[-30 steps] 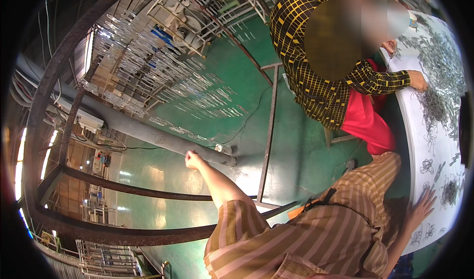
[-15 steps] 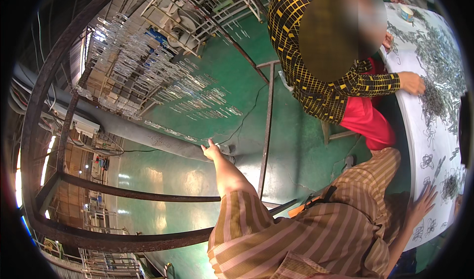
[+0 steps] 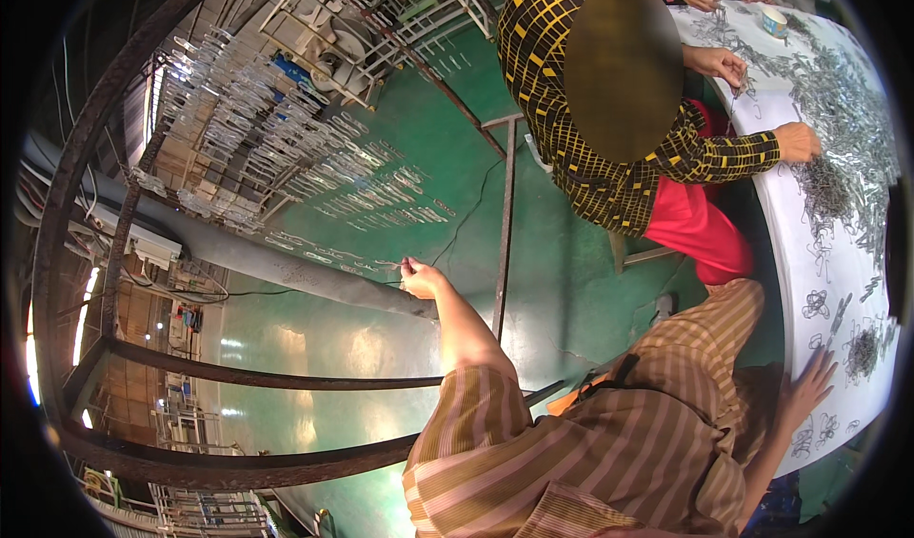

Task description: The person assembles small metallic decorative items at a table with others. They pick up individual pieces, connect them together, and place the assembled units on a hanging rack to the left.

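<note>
My left hand point(image 3: 419, 279) is stretched out to the left, its fingers pinched on a thin strand point(image 3: 388, 263) too small to make out fully. It is at the near end of a row of thin shiny hanging pieces point(image 3: 319, 252). My right hand point(image 3: 809, 388) rests on the white table point(image 3: 779, 216) at the right edge, fingers spread and holding nothing. Small tangles of dark wire pieces point(image 3: 816, 304) lie about it, with a denser dark pile point(image 3: 864, 351) just beyond the fingertips.
A rusty metal frame point(image 3: 276, 376) surrounds my left side, with an upright bar point(image 3: 506, 233) near my arm. A grey pipe point(image 3: 257, 267) runs behind my left hand. A co-worker in a black and yellow checked shirt point(image 3: 543, 90) handles wire pieces at the table. A paper cup point(image 3: 773, 24) stands farther off.
My left hand has turned and gone from fingers apart to a pinch on a thin strand. My right hand stays on the table. The co-worker's far hand has come up into clearer view.
</note>
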`<action>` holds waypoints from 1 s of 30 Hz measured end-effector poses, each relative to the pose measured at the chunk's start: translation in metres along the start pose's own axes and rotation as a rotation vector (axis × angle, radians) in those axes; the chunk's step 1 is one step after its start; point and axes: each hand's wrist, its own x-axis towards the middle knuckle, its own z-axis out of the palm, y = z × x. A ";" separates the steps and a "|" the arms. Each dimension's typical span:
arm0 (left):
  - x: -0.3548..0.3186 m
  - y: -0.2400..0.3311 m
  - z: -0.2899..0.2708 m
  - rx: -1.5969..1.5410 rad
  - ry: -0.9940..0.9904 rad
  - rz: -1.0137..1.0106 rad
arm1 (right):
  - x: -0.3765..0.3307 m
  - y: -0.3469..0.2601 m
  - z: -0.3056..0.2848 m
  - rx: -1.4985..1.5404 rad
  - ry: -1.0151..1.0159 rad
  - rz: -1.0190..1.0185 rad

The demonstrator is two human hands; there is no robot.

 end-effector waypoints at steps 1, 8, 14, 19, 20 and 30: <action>-0.007 0.003 0.002 0.007 0.005 0.012 | 0.000 0.000 -0.001 -0.003 -0.002 0.005; -0.030 0.012 -0.011 0.076 0.002 0.050 | 0.002 -0.006 -0.007 -0.008 -0.033 0.032; -0.031 0.008 -0.013 0.134 0.025 0.021 | 0.002 -0.005 -0.007 0.027 -0.006 0.021; -0.032 0.007 -0.019 0.101 0.015 -0.002 | 0.001 -0.003 -0.009 0.034 0.007 0.019; -0.031 0.006 -0.021 0.063 0.008 0.002 | 0.001 -0.003 -0.009 0.032 0.010 0.013; -0.012 -0.015 -0.018 -0.331 0.037 0.103 | -0.002 -0.005 -0.015 -0.018 -0.098 0.077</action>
